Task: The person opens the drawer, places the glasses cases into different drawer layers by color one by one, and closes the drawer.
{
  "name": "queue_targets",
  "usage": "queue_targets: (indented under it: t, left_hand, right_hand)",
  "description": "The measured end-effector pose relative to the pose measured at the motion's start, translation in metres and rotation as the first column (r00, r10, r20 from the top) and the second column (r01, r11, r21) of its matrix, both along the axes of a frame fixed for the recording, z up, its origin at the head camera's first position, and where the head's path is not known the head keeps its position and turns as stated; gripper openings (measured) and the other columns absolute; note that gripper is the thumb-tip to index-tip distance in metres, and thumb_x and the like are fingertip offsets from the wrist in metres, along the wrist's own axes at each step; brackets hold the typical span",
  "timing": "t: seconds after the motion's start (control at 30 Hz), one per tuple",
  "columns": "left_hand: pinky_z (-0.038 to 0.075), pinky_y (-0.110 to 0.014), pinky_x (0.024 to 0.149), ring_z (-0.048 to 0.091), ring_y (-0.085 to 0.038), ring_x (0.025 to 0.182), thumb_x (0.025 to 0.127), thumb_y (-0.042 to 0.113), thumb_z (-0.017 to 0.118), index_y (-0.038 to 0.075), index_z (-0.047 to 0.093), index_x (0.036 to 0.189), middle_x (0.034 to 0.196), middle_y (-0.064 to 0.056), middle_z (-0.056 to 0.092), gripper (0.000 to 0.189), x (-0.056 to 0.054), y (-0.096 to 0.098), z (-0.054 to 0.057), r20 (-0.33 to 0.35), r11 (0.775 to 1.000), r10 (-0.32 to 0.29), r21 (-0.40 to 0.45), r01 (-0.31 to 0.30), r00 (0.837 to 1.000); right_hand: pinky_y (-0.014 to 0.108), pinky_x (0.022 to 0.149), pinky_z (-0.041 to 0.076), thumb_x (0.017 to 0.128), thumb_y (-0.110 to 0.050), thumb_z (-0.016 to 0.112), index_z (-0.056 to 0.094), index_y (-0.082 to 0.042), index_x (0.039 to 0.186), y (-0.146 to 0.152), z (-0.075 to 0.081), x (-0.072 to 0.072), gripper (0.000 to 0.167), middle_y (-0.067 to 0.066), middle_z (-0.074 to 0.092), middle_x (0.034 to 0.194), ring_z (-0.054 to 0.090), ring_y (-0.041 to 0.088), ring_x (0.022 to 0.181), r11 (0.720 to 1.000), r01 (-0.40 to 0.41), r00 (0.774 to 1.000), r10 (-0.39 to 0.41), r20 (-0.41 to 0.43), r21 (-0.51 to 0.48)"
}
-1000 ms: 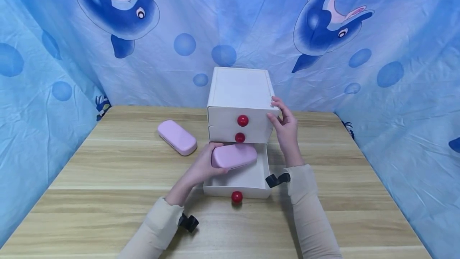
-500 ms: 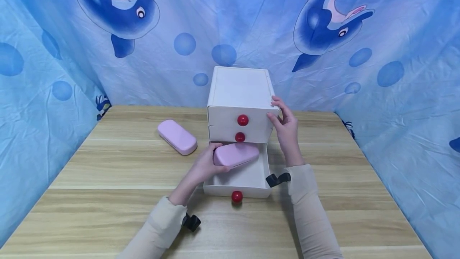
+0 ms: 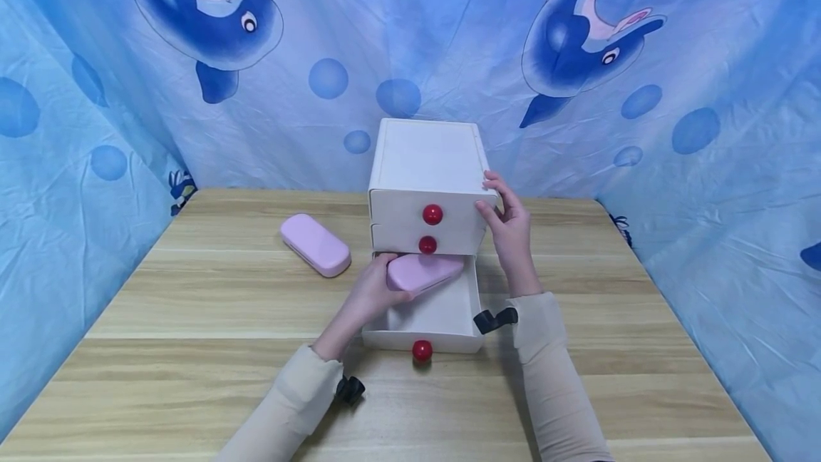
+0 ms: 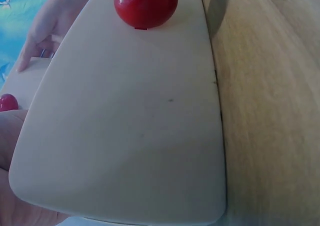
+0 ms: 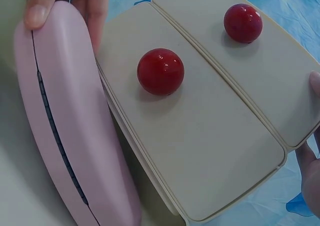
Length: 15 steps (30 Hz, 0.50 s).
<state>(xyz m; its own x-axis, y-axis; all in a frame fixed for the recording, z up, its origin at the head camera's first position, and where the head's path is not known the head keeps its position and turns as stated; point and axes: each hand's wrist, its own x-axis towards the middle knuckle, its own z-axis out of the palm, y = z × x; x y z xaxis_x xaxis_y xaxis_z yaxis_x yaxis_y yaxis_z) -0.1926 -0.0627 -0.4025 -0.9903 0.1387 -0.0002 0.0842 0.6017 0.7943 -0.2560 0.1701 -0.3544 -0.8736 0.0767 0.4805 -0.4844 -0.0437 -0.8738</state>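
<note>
My left hand (image 3: 373, 289) grips one end of a lilac glasses case (image 3: 420, 273), thumb on the near side. The case sits tilted within the pulled-out bottom drawer (image 3: 442, 316), its far end partly under the drawer front above. In the right wrist view the hinge side of the case faces the camera. My right hand (image 3: 509, 234) holds the right front edge of the white drawer cabinet (image 3: 430, 155), thumb on the top drawer's face and fingers at the side and top. The left wrist view shows mostly the bottom drawer's front with its red knob (image 4: 145, 3).
A second lilac glasses case (image 3: 316, 244) lies on the wooden table (image 3: 192, 319), left of the cabinet. Two upper drawers with red knobs (image 3: 432, 214) are pushed in. A blue dolphin-print curtain (image 3: 321, 127) hangs behind and along both sides.
My left hand has moved slightly right and deeper into the drawer, sliding the glasses case farther back under the upper drawer front. The right hand stays in place.
</note>
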Motion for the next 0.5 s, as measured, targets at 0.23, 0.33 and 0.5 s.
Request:
queue_targets:
  t: [0.23, 0.33, 0.5]
  left_hand:
    - [0.040, -0.050, 0.110, 0.049, -0.041, 0.128, 0.073, 0.009, 0.082, -0.010, 0.042, 0.138, 0.137, -0.029, 0.050, 0.079, -0.0013, 0.0031, 0.0024, -0.013, 0.995, -0.005, -0.097, 0.003, 1.000]
    - [0.039, -0.051, 0.110, 0.048, -0.042, 0.128, 0.073, 0.008, 0.081, -0.011, 0.041, 0.139, 0.137, -0.030, 0.050, 0.079, -0.0015, 0.0039, 0.0034, -0.012, 0.993, -0.009, -0.114, 0.007, 1.000]
    - [0.039, -0.051, 0.110, 0.048, -0.043, 0.128, 0.073, 0.005, 0.080, -0.014, 0.040, 0.138, 0.135, -0.032, 0.050, 0.078, -0.0025, 0.0051, 0.0040, -0.019, 0.991, -0.017, -0.129, 0.014, 1.000]
  right_hand:
    - [0.028, 0.110, 0.042, 0.091, -0.012, 0.067, 0.062, -0.010, 0.118, 0.0002, 0.0004, 0.0004, 0.028, 0.001, 0.052, 0.144, 0.038, 0.011, 0.141, 1.000, 0.000, 1.000, 0.000, -0.018, 0.002]
    - [0.028, 0.110, 0.042, 0.091, -0.012, 0.067, 0.062, -0.007, 0.119, 0.0001, 0.0001, 0.0004, 0.029, 0.001, 0.052, 0.144, 0.039, 0.010, 0.140, 1.000, 0.003, 1.000, -0.003, -0.020, 0.003]
    - [0.031, 0.112, 0.041, 0.091, -0.012, 0.067, 0.060, -0.002, 0.122, -0.0001, 0.0008, 0.0009, 0.033, 0.001, 0.051, 0.144, 0.038, 0.009, 0.141, 1.000, 0.005, 1.000, -0.005, -0.014, 0.009]
